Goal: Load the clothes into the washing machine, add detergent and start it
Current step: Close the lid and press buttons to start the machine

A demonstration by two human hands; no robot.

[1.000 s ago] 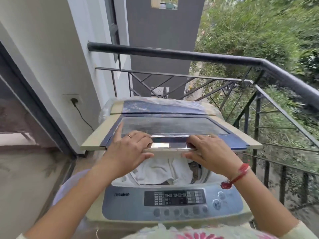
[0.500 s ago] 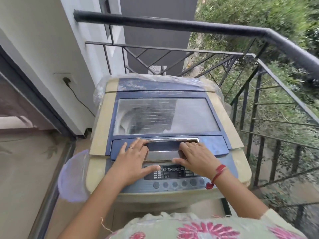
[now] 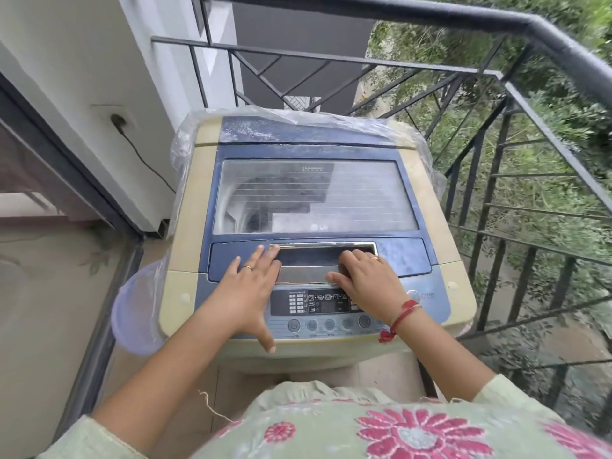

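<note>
Washing machine stands on the balcony floor in the corner between wall and railing, directly before you. Its lid lies flat and shut, and the hazy window hides the load. Below the lid's front edge sits the control panel, close for starting. Your left hand lies spread flat across that edge, holding nothing. Your right hand rests with lightly bent fingers on the handle recess, gripping nothing, probably pressing the lid home. The buttons wait just beneath your wrists.
</note>
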